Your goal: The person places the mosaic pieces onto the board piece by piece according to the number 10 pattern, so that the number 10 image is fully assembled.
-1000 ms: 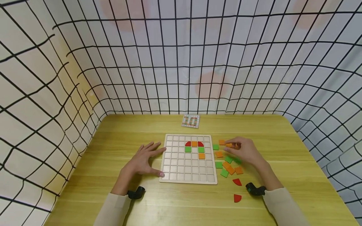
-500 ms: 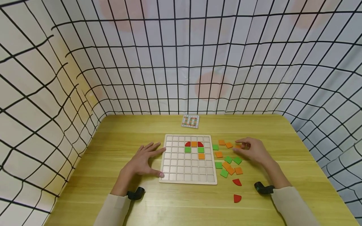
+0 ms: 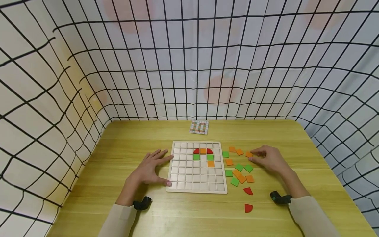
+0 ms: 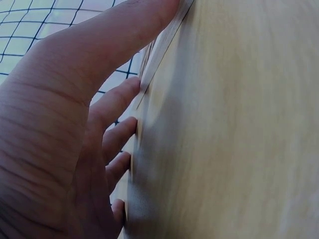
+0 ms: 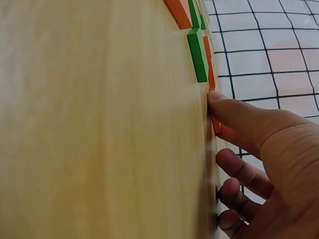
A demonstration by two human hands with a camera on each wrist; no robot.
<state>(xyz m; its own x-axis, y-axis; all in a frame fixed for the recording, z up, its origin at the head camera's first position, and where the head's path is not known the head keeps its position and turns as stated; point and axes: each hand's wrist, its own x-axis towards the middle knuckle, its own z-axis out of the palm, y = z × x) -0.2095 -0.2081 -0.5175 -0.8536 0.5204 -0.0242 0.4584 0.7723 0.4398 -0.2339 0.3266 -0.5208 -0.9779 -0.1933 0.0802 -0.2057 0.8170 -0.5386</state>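
My left hand point(image 3: 150, 168) lies spread at the left side of a pale wooden grid board point(image 3: 186, 185), thumb on its lower left corner and index fingertip at its left edge. In the left wrist view the thumb point(image 4: 114, 40) overlaps the board's side. The thumb and index finger of my right hand point(image 3: 270, 159) pinch the right end of an orange square tile point(image 3: 248, 154) on the table. Seen from the right wrist, the thumb covers part of that orange tile point(image 5: 216, 124); the other fingers curl loosely. Red quarter-round, orange and green tiles point(image 3: 196, 157) sit in the board's upper cells.
Loose orange tiles point(image 3: 250, 179) and green tiles point(image 3: 248, 168) lie right of the board, with two red quarter-round pieces point(image 3: 248, 208) nearer the front. A small pattern card point(image 3: 199, 127) lies behind the board. A black wire grid point(image 3: 189, 70) surrounds the table point(image 3: 133, 131).
My right hand has moved right, from an orange tile near the board to the rightmost orange tile in that row. The left hand and the board have stayed in place.
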